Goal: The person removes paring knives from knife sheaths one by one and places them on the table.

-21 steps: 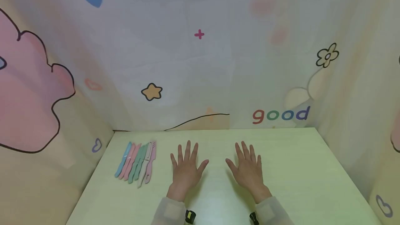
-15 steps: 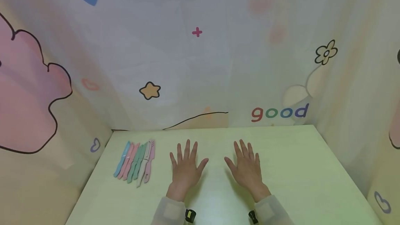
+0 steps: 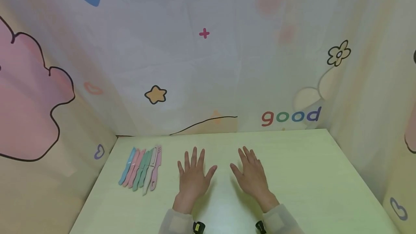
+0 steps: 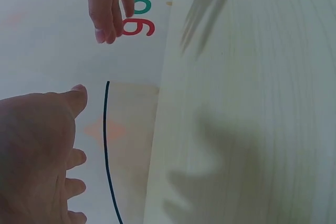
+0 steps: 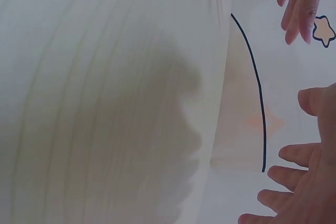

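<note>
My left hand point(image 3: 192, 181) hovers palm down over the pale table point(image 3: 308, 176), fingers spread, holding nothing. Opposite it, my right hand point(image 3: 252, 178) is also palm down, its fingers closer together and its thumb pointing toward the left hand. Shadows of both fall on the tabletop. To the left of the left hand lies a row of slim plastic tools that look like eyebrow razors: a blue one point(image 3: 128, 167), two pink, two green, a white one point(image 3: 149, 172) and a lilac one point(image 3: 156, 170). Both wrist views show the hands apart, without anything in them.
A printed cloth backdrop point(image 3: 195, 64) rises behind the table's far edge and along both sides. Dark straps point(image 3: 199, 227) show at the sleeve cuffs.
My right hand has shifted slightly left and turned inward, its fingers drawing closer together. The left hand stays nearly in place, and the row of razors lies as before. The head view has shifted slightly.
</note>
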The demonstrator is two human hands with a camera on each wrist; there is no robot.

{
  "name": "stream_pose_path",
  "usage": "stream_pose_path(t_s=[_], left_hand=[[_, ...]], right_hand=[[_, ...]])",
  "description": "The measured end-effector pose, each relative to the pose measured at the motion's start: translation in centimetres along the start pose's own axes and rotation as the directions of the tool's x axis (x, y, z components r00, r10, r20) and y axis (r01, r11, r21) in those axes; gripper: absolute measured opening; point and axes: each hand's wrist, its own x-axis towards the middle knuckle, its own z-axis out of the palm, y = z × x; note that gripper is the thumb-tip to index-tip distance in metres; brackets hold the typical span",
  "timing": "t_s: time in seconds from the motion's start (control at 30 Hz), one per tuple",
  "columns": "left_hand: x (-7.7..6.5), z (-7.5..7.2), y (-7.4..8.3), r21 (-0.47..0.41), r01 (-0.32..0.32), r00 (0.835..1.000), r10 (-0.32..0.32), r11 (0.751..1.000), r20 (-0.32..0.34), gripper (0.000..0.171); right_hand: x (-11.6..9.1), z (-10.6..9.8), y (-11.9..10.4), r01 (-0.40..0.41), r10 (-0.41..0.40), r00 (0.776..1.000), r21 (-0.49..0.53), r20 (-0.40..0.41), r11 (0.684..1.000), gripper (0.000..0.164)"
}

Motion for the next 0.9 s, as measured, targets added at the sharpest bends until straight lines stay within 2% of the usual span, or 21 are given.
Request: stream_pose_path(t_s=[0.2, 0.37, 0.63, 0.9], left_hand=[[-0.9, -0.2, 0.1, -0.033, 0.004, 1.000, -0.003, 0.999, 0.012, 0.078], [-1.7, -0.2, -0.3, -0.090, 0.031, 0.999, -0.029, 0.995, 0.025, 0.080], [-2.6, 0.3, -2.0, -0.208, 0.052, 0.998, -0.042, 0.977, 0.051, 0.082], [-3.4, 0.1, -4.3, -0.277, 0.134, 0.991, -0.119, 0.952, 0.067, 0.087]], right_hand=[[-0.4, 0.5, -1.1, -0.007, -0.001, 0.999, 0.161, 0.047, 0.987, 0.064], [-0.8, 1.2, -2.6, -0.025, -0.010, 0.994, 0.318, 0.108, 0.948, 0.061], [-1.7, 2.4, -4.8, -0.068, -0.039, 0.981, 0.533, 0.188, 0.843, 0.055], [-2.0, 3.7, -6.5, -0.173, -0.032, 0.960, 0.678, 0.279, 0.714, 0.050]])
